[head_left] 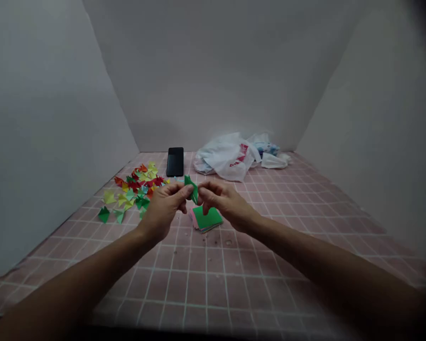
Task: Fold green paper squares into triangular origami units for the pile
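Observation:
A small folded piece of green paper point(191, 188) is held up between my two hands, over the middle of the tiled surface. My left hand point(164, 206) pinches its left side between thumb and fingers. On the other side, my right hand point(227, 201) has thumb and fingertips closed at the paper's right edge. Below the hands lies a stack of square paper sheets point(209, 219), green on top with pink showing at the left. To the left is a loose pile of small folded paper pieces point(133, 187) in red, yellow, green and orange.
A black phone point(175, 162) lies flat near the back wall. Right of it sits a crumpled white plastic bag point(227, 155) with red print. A blue-and-white packet point(266, 148) is beside the bag. Pale walls point(216, 71) enclose the pink tiled surface point(199, 284) at the left, back and right.

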`<act>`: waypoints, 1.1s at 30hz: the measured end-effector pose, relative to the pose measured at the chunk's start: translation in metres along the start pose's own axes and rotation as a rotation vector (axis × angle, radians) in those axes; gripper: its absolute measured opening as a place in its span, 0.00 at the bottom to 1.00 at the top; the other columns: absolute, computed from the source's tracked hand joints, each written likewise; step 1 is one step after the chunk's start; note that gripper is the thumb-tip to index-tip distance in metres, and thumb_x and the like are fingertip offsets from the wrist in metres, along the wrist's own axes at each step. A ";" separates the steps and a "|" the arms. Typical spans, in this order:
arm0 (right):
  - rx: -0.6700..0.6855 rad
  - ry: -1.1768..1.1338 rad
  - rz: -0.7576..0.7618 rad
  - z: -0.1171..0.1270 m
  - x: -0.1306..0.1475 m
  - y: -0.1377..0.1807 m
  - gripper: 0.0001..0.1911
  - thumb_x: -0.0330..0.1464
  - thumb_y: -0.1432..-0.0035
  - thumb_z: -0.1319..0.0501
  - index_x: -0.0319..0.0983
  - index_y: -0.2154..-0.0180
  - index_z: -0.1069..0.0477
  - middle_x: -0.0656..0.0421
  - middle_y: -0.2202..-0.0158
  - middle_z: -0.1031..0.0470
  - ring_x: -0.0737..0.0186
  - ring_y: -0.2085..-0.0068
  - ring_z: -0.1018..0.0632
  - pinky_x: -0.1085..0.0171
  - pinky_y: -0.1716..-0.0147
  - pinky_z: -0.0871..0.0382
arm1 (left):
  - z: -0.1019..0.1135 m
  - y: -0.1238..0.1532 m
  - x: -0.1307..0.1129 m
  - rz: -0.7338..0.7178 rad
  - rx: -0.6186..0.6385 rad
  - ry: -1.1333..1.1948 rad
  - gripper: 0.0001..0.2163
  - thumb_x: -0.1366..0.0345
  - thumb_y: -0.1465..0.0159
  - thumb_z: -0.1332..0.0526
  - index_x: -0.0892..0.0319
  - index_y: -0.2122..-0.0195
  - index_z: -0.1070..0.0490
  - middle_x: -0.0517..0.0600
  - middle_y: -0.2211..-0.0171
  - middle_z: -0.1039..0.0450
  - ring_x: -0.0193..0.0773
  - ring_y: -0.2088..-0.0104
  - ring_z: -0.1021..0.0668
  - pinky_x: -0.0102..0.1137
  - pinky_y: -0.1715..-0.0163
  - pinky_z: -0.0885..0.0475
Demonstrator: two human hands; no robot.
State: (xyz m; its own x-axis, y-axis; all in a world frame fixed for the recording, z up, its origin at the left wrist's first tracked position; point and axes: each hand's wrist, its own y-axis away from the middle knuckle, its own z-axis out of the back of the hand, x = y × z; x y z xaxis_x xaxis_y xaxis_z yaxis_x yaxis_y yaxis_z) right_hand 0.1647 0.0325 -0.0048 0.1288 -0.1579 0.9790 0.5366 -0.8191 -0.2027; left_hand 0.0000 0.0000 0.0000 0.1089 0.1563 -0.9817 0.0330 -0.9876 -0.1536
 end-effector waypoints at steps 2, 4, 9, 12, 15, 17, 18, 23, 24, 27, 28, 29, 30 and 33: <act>-0.011 -0.052 -0.068 0.001 -0.020 -0.008 0.20 0.46 0.47 0.29 0.37 0.66 0.30 0.63 0.70 0.28 0.71 0.75 0.28 0.68 0.74 0.35 | -0.002 -0.007 0.015 0.026 -0.001 0.011 0.14 0.58 0.47 0.28 0.61 0.79 0.28 0.44 0.80 0.34 0.27 0.80 0.34 0.24 0.80 0.35; -0.035 -0.060 -0.096 0.001 -0.034 -0.011 0.19 0.44 0.49 0.29 0.37 0.71 0.32 0.64 0.75 0.29 0.71 0.76 0.29 0.68 0.74 0.37 | -0.001 -0.010 0.027 0.065 -0.049 0.024 0.14 0.57 0.47 0.29 0.60 0.79 0.29 0.43 0.81 0.35 0.28 0.80 0.34 0.24 0.80 0.35; -0.038 0.017 -0.159 0.007 -0.046 -0.013 0.16 0.41 0.48 0.32 0.38 0.75 0.34 0.64 0.79 0.31 0.70 0.77 0.33 0.68 0.76 0.41 | 0.008 -0.015 0.046 0.139 -0.058 0.007 0.15 0.56 0.48 0.28 0.60 0.78 0.29 0.42 0.83 0.36 0.29 0.80 0.33 0.25 0.78 0.35; 0.047 0.085 -0.187 0.014 -0.048 -0.015 0.12 0.37 0.47 0.34 0.39 0.75 0.33 0.65 0.80 0.32 0.69 0.77 0.34 0.68 0.77 0.43 | 0.014 -0.017 0.053 0.146 -0.052 -0.012 0.15 0.55 0.47 0.29 0.60 0.78 0.28 0.43 0.83 0.34 0.29 0.81 0.33 0.25 0.79 0.36; 0.068 0.108 -0.171 0.019 -0.048 -0.017 0.11 0.36 0.46 0.36 0.39 0.75 0.33 0.64 0.80 0.31 0.69 0.77 0.33 0.67 0.76 0.41 | 0.018 -0.018 0.058 0.110 -0.048 -0.036 0.14 0.55 0.45 0.30 0.60 0.78 0.27 0.44 0.83 0.32 0.29 0.81 0.32 0.26 0.78 0.36; 0.059 0.119 -0.153 0.021 -0.048 -0.016 0.10 0.36 0.45 0.37 0.39 0.75 0.33 0.64 0.80 0.31 0.68 0.77 0.32 0.67 0.75 0.40 | 0.019 -0.018 0.060 0.102 -0.055 -0.035 0.13 0.55 0.44 0.31 0.60 0.76 0.26 0.44 0.83 0.31 0.30 0.81 0.31 0.26 0.77 0.35; 0.055 0.128 -0.146 0.021 -0.048 -0.016 0.10 0.36 0.45 0.37 0.39 0.74 0.32 0.64 0.79 0.31 0.68 0.77 0.32 0.67 0.75 0.40 | 0.020 -0.018 0.061 0.099 -0.058 -0.036 0.13 0.55 0.43 0.32 0.60 0.75 0.26 0.44 0.83 0.31 0.30 0.80 0.30 0.26 0.77 0.34; 0.013 0.134 -0.106 0.020 -0.049 -0.016 0.08 0.36 0.45 0.37 0.39 0.71 0.31 0.64 0.77 0.31 0.68 0.76 0.31 0.67 0.75 0.40 | 0.021 -0.018 0.059 0.023 -0.055 -0.138 0.11 0.57 0.40 0.33 0.59 0.72 0.24 0.44 0.82 0.30 0.31 0.79 0.29 0.27 0.74 0.32; -0.008 0.133 -0.091 0.020 -0.050 -0.016 0.08 0.36 0.44 0.38 0.39 0.71 0.31 0.64 0.76 0.31 0.68 0.76 0.31 0.66 0.75 0.39 | 0.021 -0.017 0.058 0.015 -0.051 -0.148 0.10 0.57 0.40 0.33 0.59 0.72 0.23 0.44 0.82 0.29 0.31 0.79 0.28 0.27 0.73 0.31; -0.075 0.131 -0.013 0.020 -0.054 -0.017 0.06 0.34 0.44 0.38 0.40 0.69 0.33 0.65 0.75 0.33 0.68 0.75 0.30 0.66 0.74 0.37 | 0.019 -0.016 0.055 0.011 -0.038 -0.114 0.09 0.59 0.42 0.31 0.60 0.69 0.23 0.45 0.79 0.27 0.32 0.78 0.27 0.27 0.74 0.29; -0.094 0.122 0.019 0.020 -0.055 -0.017 0.05 0.33 0.43 0.38 0.40 0.68 0.34 0.65 0.74 0.34 0.68 0.75 0.30 0.66 0.74 0.36 | 0.018 -0.015 0.055 0.004 -0.036 -0.104 0.08 0.60 0.43 0.31 0.60 0.69 0.24 0.45 0.78 0.27 0.32 0.78 0.26 0.27 0.75 0.29; -0.116 0.113 0.050 0.019 -0.056 -0.016 0.05 0.32 0.43 0.38 0.40 0.67 0.35 0.65 0.73 0.34 0.67 0.74 0.30 0.65 0.73 0.36 | 0.017 -0.015 0.055 -0.009 -0.036 -0.101 0.08 0.61 0.43 0.30 0.60 0.69 0.25 0.44 0.78 0.27 0.31 0.78 0.26 0.27 0.76 0.29; -0.148 0.115 0.078 0.019 -0.057 -0.016 0.06 0.32 0.43 0.38 0.41 0.66 0.35 0.65 0.72 0.34 0.67 0.73 0.29 0.65 0.72 0.35 | 0.016 -0.014 0.056 -0.027 -0.040 -0.106 0.08 0.62 0.43 0.31 0.60 0.69 0.26 0.44 0.78 0.28 0.31 0.79 0.26 0.26 0.76 0.29; -0.297 0.177 0.112 0.016 -0.058 -0.013 0.07 0.33 0.43 0.36 0.41 0.67 0.35 0.64 0.71 0.34 0.66 0.71 0.30 0.65 0.71 0.36 | 0.017 -0.014 0.061 -0.097 -0.083 -0.134 0.07 0.64 0.41 0.32 0.59 0.69 0.29 0.43 0.77 0.29 0.31 0.79 0.25 0.26 0.77 0.27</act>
State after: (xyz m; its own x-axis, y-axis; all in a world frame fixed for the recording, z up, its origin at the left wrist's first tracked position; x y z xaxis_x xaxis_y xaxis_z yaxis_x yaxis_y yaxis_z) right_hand 0.1638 0.0613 -0.0598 0.0129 -0.3272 0.9449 0.2586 -0.9117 -0.3192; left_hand -0.0103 0.0231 -0.0593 -0.0315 0.2415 -0.9699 0.1195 -0.9625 -0.2436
